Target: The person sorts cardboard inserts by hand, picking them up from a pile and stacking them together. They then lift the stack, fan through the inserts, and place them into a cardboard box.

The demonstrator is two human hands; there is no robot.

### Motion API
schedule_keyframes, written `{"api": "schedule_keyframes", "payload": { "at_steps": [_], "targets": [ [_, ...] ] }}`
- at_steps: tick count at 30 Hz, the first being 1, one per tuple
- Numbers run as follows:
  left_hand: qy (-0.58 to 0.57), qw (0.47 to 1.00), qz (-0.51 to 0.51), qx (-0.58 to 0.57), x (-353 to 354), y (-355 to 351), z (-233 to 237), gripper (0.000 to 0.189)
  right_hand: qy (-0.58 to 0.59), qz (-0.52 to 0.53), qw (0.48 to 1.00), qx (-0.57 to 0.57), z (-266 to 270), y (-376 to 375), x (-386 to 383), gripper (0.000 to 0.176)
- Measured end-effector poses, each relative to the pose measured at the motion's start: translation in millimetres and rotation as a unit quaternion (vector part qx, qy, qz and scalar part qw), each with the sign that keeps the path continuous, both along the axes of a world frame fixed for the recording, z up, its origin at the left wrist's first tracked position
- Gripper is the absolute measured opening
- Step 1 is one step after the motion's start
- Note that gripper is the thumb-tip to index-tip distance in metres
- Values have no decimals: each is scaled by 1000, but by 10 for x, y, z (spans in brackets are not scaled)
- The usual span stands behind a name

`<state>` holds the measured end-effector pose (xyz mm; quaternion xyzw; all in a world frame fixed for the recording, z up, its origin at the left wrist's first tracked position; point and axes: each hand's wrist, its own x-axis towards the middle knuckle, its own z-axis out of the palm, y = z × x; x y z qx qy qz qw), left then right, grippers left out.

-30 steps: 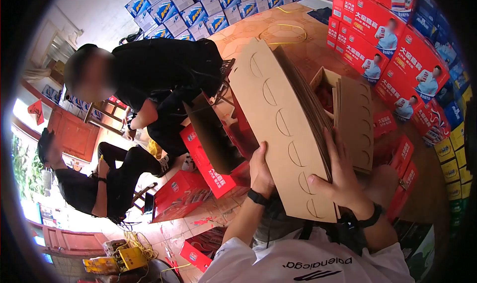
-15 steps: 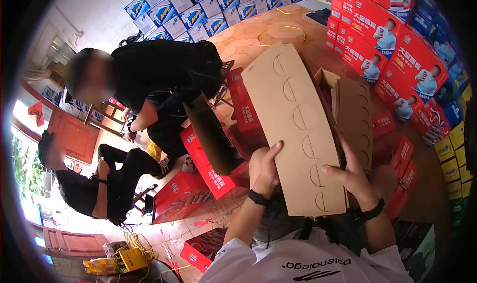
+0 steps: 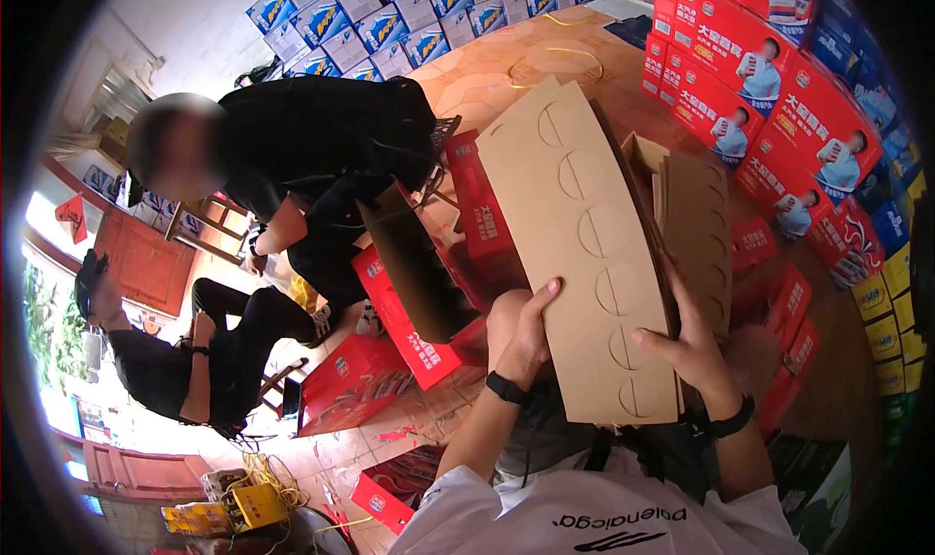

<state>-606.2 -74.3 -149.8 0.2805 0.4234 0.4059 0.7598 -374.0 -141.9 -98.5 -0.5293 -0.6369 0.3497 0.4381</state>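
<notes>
A stack of long brown cardboard sheets (image 3: 584,263) with a row of curved cuts is held tilted over my lap. My left hand (image 3: 531,331) grips its left edge, thumb on the front face. On the right edge is my right hand (image 3: 691,346), its thumb on the front and its fingers behind. More cut cardboard sheets (image 3: 696,234) stand in an open box just behind and to the right. To the left of the stack is an open red box (image 3: 414,336) with a dark inside.
Two people in black, one bent over (image 3: 331,131) and one seated (image 3: 161,365), are at the left. Red boxes (image 3: 721,73) are stacked at the right, blue-white cartons (image 3: 390,19) at the back. A yellow box (image 3: 258,506) with tangled straps lies lower left.
Both hands keep their grip, and the cardboard stack has barely moved. The bent person's arms have shifted slightly.
</notes>
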Motion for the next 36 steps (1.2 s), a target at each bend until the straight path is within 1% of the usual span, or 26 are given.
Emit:
{"api": "schedule_keyframes", "payload": {
  "at_steps": [3, 4, 5, 6, 8, 10, 11, 15, 17, 18, 20, 21, 23, 24, 26, 28, 29, 30, 31, 32, 33, 34, 36],
  "targets": [
    [-8, 1000, -5, 6, -25, -2, -11, 83, 41, 4, 999, -14, 37, -5, -33, 98],
    [-19, 1000, 11, 11, -12, -16, 16, 80, 58, 4, 998, -22, 56, -6, -46, 98],
    [-31, 999, 26, 15, 2, -30, 55, 77, 47, 5, 999, -21, 95, -8, -67, 97],
    [-49, 997, 61, 21, 64, -77, 195, 72, 36, 5, 999, -20, 151, -11, -91, 97],
    [-54, 995, 81, 34, 72, -92, 268, 69, -6, 5, 1000, -17, 261, -30, -116, 96],
    [-44, 996, 70, 45, -5, -80, 140, 68, -66, 6, 998, -14, 358, -74, -122, 94],
    [-46, 995, 73, 47, -37, -70, 43, 68, -32, 23, 999, -20, 403, -97, -111, 93],
    [-116, 982, 147, 29, -199, 104, -1045, 63, 116, 92, 987, -56, 556, -177, 88, 93],
    [-140, 976, 168, 26, -214, 51, -1113, 62, 188, 118, 973, -55, 604, -214, 121, 98],
    [-163, 970, 175, 45, -197, 40, -1116, 65, 200, 120, 970, -71, 584, -257, 164, 98],
    [-183, 966, 178, 34, -216, 32, -1209, 67, 225, 123, 961, -102, 527, -346, 290, 99],
    [-200, 964, 176, 26, -209, 13, -1160, 68, 221, 130, 959, -120, 535, -368, 278, 99],
    [-222, 960, 171, -4, -207, -49, -921, 69, 214, 146, 954, -154, 571, -410, 245, 100],
    [-227, 959, 169, -24, -216, -67, -797, 69, 131, 122, 965, -191, 606, -446, 270, 96],
    [-216, 958, 189, 12, -211, -72, -761, 69, -39, 77, 966, -245, 658, -488, 365, 89],
    [-207, 957, 201, 32, -203, -83, -717, 70, -207, 41, 940, -268, 670, -462, 433, 78],
    [-204, 957, 203, 35, -198, -91, -692, 70, -221, 11, 940, -258, 584, -451, 488, 72],
    [-189, 959, 209, 35, -175, -112, -574, 70, -234, -18, 940, -248, 497, -439, 543, 66],
    [-197, 958, 208, 28, -176, -111, -570, 70, -178, -58, 956, -225, 286, -378, 535, 61],
    [-204, 956, 208, 22, -177, -110, -566, 69, -86, -77, 972, -204, 200, -367, 576, 54],
    [-234, 951, 202, 11, -209, -82, -674, 69, 6, -92, 980, -179, 209, -330, 540, 47],
    [-264, 944, 197, 0, -225, -62, -665, 68, 16, -132, 978, -161, 136, -303, 596, 49],
    [-232, 950, 208, 21, -208, -112, -579, 66, 34, -210, 969, -124, -297, -191, 919, 52]
  ]
}}
